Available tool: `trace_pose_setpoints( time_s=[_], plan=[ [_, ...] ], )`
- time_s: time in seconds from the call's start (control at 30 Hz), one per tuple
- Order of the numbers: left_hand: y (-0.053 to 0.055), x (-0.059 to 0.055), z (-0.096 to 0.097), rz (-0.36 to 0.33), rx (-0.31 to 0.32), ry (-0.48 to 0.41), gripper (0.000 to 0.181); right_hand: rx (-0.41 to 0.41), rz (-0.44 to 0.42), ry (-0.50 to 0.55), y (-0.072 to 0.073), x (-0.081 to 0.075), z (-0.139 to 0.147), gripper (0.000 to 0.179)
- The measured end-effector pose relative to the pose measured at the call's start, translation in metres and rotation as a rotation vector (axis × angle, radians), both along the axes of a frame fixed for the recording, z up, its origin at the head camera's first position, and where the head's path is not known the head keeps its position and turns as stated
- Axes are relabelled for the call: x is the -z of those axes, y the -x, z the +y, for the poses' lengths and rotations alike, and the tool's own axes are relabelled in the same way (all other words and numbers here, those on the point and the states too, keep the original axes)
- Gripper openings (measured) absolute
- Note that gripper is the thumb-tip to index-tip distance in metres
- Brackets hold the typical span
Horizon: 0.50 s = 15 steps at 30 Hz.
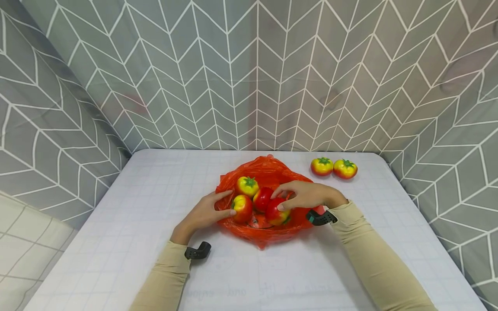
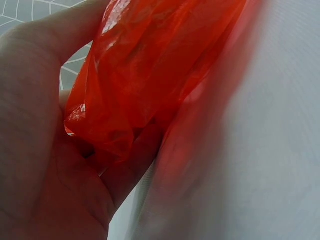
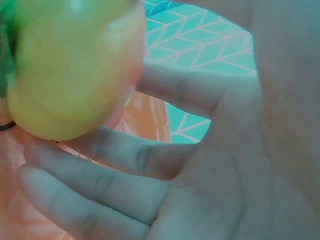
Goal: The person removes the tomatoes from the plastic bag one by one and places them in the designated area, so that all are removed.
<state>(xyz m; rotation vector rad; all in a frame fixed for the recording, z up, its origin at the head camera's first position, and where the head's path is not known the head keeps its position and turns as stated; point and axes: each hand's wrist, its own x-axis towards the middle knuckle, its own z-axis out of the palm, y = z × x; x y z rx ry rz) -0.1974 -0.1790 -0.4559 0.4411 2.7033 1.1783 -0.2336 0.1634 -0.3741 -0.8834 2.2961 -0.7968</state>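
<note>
A red plastic bag (image 1: 256,236) lies wide-mouthed on the table with several red-and-yellow tomatoes inside. My left hand (image 1: 203,213) grips the bag's left side, its thumb by the front-left tomato (image 1: 242,207); in the left wrist view the fingers curl round the red film. My right hand (image 1: 305,194) reaches in from the right and holds a tomato (image 1: 277,212) between thumb and fingers. That tomato's yellow side (image 3: 70,70) fills the upper left of the right wrist view. Between the hands sit a yellow-topped tomato (image 1: 247,186) with a green calyx and a redder one (image 1: 262,198).
Two more tomatoes, one left (image 1: 321,166) and one right (image 1: 345,169), sit side by side at the back right of the white table (image 1: 155,172). Grey chevron-patterned curtains (image 1: 241,77) close off the back and both sides.
</note>
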Motion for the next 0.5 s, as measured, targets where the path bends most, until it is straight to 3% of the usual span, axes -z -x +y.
trace_pose_setpoints(
  time_s=[0.5],
  plan=[
    [-0.0003, -0.0012, 0.0008, -0.013, -0.005, 0.001, 0.080, 0.170, 0.001, 0.105, -0.0017, -0.0016, 0.0101, 0.044]
  ],
)
